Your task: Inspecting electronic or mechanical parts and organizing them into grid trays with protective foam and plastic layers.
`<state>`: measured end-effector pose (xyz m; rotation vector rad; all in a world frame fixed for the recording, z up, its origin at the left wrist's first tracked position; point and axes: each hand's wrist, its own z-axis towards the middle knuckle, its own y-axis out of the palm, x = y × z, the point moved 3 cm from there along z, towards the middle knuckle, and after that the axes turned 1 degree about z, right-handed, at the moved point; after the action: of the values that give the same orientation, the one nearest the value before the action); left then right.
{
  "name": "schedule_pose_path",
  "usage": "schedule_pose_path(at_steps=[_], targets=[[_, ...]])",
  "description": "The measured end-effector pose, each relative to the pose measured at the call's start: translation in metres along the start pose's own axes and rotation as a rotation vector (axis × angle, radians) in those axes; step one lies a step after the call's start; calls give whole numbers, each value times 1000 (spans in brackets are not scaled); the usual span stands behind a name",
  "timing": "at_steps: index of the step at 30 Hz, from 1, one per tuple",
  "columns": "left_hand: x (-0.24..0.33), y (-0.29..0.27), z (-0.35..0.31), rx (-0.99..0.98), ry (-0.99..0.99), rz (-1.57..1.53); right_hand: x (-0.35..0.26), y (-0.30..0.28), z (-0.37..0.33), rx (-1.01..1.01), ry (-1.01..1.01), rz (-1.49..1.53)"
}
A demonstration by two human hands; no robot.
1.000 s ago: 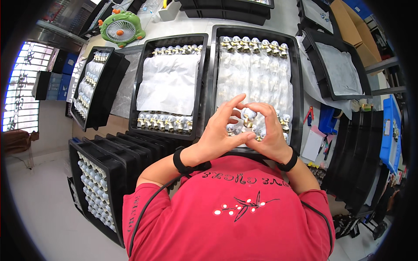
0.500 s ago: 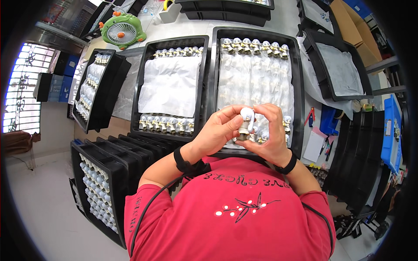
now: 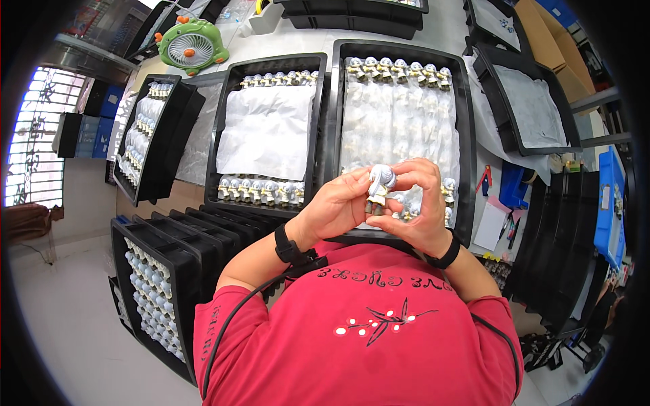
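Observation:
A small figurine (image 3: 376, 196) with pale blue-grey hair, a white outfit and brownish legs stands upright between my two hands, above the near end of a black tray (image 3: 464, 128). My left hand (image 3: 336, 203) grips it from the left side. Curled around its right side, my right hand (image 3: 423, 203) has the thumb near the figurine's feet and fingers at its head. Similar figurines (image 3: 399, 70) line the far end of this tray; a translucent white sheet (image 3: 399, 122) covers more of them. Some at the near end are partly hidden by my hands.
Left of it, another black tray (image 3: 212, 162) holds figurine rows and a white sheet (image 3: 265, 132). A tilted tray (image 3: 177, 118) and a green fan (image 3: 191, 51) are farther left. Stacked trays (image 3: 183, 250) stand lower left. Pliers (image 3: 483, 181) and a sheet-lined tray (image 3: 501, 115) lie right.
The figurine has been turned between my fingers, so another side of its hair and body shows. Both hands stay in nearly the same place.

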<state>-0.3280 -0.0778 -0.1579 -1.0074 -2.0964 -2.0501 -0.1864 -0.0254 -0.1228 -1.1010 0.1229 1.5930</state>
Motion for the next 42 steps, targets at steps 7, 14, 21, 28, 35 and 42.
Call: schedule_pose_path(at_steps=[7, 14, 21, 28, 35, 42], targets=[[2, -3, 2, 1, -29, -49, 2, 3, 2, 2, -3, -11], [9, -15, -3, 29, 19, 5, 2, 14, 9, -83, 48, -118], [135, -151, -20, 585, 344, 788, 12, 29, 0, -165, 244, -81], [244, -272, -63, 1432, 8, 2037, 12, 37, 1, -188, 327, -103], [241, -299, -55, 1398, -373, 2165, 18, 39, 2, -238, 373, -127], [240, -301, -53, 1282, -337, 2305, 31, 40, 28, -309, 333, -106]])
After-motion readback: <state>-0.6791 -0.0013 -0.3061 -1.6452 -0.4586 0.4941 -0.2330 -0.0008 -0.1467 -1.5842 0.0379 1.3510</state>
